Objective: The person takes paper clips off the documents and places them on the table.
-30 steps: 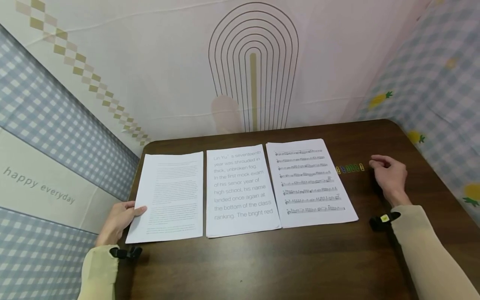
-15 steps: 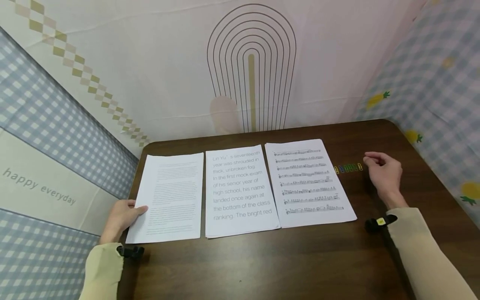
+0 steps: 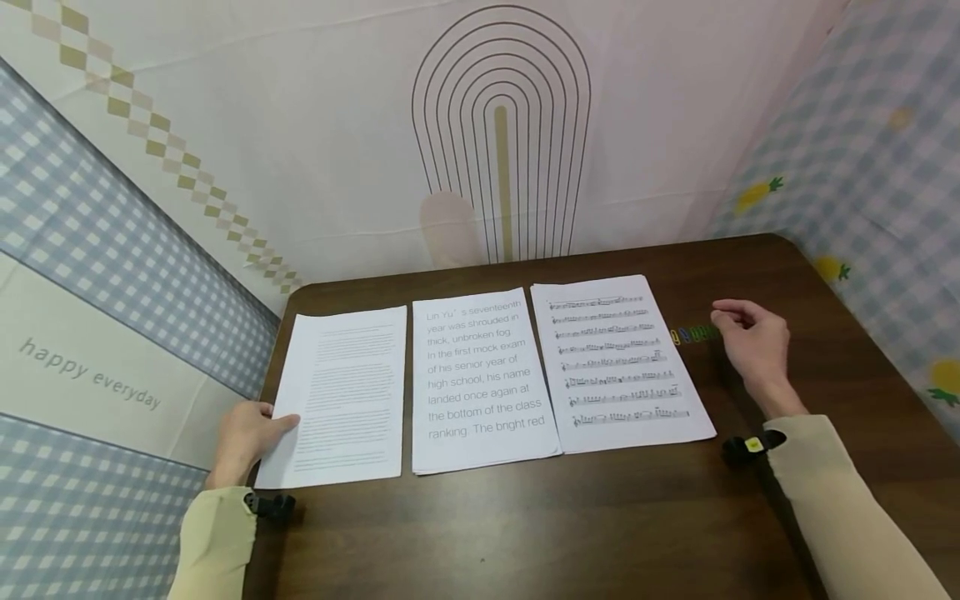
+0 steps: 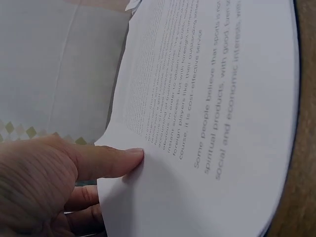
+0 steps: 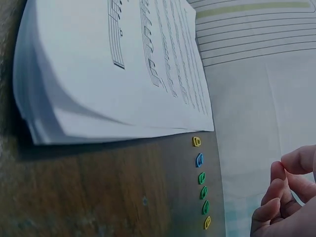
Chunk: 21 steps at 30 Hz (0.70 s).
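My left hand (image 3: 243,437) grips the left edge of a text-printed paper stack (image 3: 348,392), thumb on top and fingers underneath. In the left wrist view, the sheets (image 4: 163,192) bow up where the thumb presses. On the right side, my right hand (image 3: 756,342) hovers by a row of small paper clips (image 3: 693,334), its fingers loosely curled and thumb and forefinger tips close together. Nothing shows between them. The right wrist view has the clips lined up: a yellow clip (image 5: 196,141), a blue clip (image 5: 199,160), several green ones, and another yellow clip (image 5: 207,222).
A large-print text stack (image 3: 480,450) lies in the middle of the brown table (image 3: 525,533). Beside it lies a sheet-music stack (image 3: 622,367), with the clips just past its right edge. Patterned cloth (image 3: 337,167) hangs behind and at both sides.
My right hand has moved left, over the right end of the clip row. My left hand keeps its grip and has shifted slightly right; the left stack's top-left corner has shifted slightly.
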Tool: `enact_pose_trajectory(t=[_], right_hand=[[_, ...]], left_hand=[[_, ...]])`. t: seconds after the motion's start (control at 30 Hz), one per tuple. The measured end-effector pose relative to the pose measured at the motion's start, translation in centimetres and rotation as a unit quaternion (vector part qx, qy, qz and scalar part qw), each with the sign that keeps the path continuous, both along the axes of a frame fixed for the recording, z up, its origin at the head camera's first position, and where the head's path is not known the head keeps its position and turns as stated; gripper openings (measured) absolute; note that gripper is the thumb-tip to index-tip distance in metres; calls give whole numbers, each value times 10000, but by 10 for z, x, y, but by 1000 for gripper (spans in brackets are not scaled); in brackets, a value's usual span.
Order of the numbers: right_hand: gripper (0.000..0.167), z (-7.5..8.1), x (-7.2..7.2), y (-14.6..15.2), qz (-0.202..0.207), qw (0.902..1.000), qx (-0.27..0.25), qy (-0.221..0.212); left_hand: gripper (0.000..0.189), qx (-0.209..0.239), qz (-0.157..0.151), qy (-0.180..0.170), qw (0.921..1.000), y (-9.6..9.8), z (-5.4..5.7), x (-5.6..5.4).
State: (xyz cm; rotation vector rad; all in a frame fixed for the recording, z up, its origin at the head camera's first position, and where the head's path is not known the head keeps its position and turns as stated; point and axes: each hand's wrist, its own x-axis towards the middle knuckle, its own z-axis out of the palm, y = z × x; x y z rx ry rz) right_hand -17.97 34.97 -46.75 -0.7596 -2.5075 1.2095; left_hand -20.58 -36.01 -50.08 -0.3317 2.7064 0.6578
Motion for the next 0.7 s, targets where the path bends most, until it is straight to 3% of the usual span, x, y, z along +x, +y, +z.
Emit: enact_pose_trajectory(t=[0.23,0.4,0.7], right_hand=[[37,-1,-3,-9,246,9997,91,-30],[38,-1,-3,-18,620,9976,299,-76],[37,2,0,-37,1328,9876,837,-95]], left_hand=[[58,-148,-22,30,9999,-7,-3,1],[61,-367,147,11,9992,-11,-4,1],[78,-157,103,-32,9998,-13,-11,-3]])
